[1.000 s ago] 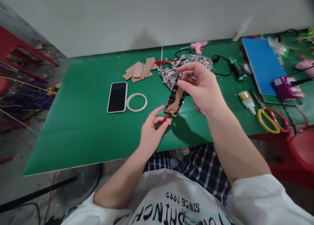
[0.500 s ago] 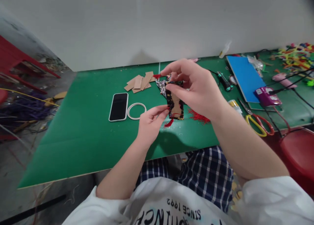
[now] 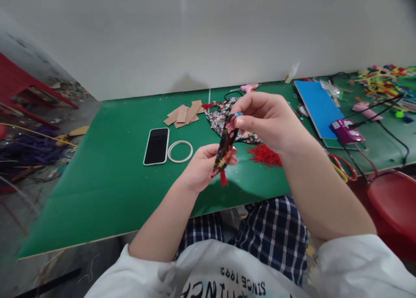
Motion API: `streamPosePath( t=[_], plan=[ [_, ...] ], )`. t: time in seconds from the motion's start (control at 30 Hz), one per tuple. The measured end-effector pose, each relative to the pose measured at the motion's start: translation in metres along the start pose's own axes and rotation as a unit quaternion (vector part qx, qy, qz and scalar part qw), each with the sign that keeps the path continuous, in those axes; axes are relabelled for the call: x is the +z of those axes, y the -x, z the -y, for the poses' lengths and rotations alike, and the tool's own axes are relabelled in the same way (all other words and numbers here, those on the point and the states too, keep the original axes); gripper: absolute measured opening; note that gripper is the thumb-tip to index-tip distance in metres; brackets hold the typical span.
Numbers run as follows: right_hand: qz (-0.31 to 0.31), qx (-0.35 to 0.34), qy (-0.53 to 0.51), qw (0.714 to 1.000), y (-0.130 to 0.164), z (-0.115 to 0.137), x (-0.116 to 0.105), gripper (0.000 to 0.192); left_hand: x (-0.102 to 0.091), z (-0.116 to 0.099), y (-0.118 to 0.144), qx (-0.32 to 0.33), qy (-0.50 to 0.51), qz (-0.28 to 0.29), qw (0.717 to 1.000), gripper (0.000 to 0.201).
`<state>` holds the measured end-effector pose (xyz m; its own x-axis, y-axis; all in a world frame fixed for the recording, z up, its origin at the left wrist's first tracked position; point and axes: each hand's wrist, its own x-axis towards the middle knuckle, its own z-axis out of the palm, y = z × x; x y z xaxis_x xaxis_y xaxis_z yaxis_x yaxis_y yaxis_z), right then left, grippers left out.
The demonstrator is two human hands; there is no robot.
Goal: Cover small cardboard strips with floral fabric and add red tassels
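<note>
Right hand (image 3: pixel 269 122) pinching top of fabric-wrapped strip (image 3: pixel 225 147), left hand (image 3: pixel 203 165) gripping bottom near red tassel (image 3: pixel 223 178). Tip: keep fabric taut, edges aligned above green surface (image 3: pixel 113 159).

head cam | looks forward-down | close over green table (image 3: pixel 107 159)

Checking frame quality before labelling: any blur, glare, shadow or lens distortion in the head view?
Head view: lighting soft and even, with no hard glare on the green table. Both hands cast a dim shadow on the table edge below the fabric-covered strip. The left hand and right hand look slightly soft. The wide lens bends the table edges, and the corners smear, as at the red stool.
</note>
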<state>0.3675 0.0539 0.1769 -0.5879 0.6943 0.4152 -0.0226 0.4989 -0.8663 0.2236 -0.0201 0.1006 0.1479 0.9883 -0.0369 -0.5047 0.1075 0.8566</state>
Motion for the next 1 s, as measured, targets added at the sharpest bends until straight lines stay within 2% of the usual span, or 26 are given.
streamPosePath(
  t=[0.17, 0.23, 0.27, 0.4, 0.6, 0.7, 0.83, 0.9, 1.0],
  plan=[
    [-0.085, -0.005, 0.021, 0.996, -0.007, 0.002, -0.002, 0.019, 0.003, 0.013, 0.000, -0.025, 0.050, -0.010, 0.998, 0.047],
    [-0.106, -0.016, 0.041, 0.993, -0.010, 0.000, -0.004, 0.019, 0.005, 0.019, 0.002, -0.015, 0.059, -0.007, 0.998, 0.056],
    [-0.111, -0.021, 0.050, 0.992, -0.011, -0.001, -0.005, 0.019, 0.006, 0.023, 0.003, -0.007, 0.060, -0.005, 0.998, 0.055],
    [-0.116, -0.029, 0.068, 0.990, -0.015, -0.007, -0.007, 0.022, 0.006, 0.041, 0.010, -0.004, 0.004, 0.000, 1.000, 0.029],
    [-0.130, -0.017, 0.050, 0.990, -0.017, -0.014, -0.008, 0.023, -0.015, 0.065, 0.019, -0.049, -0.116, -0.035, 0.991, 0.026],
    [-0.127, -0.010, 0.048, 0.991, -0.018, -0.015, -0.008, 0.021, -0.029, 0.055, 0.016, -0.012, -0.184, -0.098, 0.978, 0.027],
    [-0.112, 0.000, 0.049, 0.992, -0.019, -0.013, -0.007, 0.016, -0.036, 0.021, 0.002, 0.151, -0.234, -0.178, 0.944, 0.027],
    [-0.103, 0.008, 0.047, 0.994, -0.020, -0.014, -0.004, 0.015, -0.033, 0.005, -0.007, 0.197, -0.242, -0.168, 0.935, 0.028],
    [-0.100, 0.011, 0.037, 0.994, -0.020, -0.021, 0.001, 0.013, -0.026, -0.010, -0.019, 0.218, -0.257, -0.129, 0.933, 0.029]
  ],
)
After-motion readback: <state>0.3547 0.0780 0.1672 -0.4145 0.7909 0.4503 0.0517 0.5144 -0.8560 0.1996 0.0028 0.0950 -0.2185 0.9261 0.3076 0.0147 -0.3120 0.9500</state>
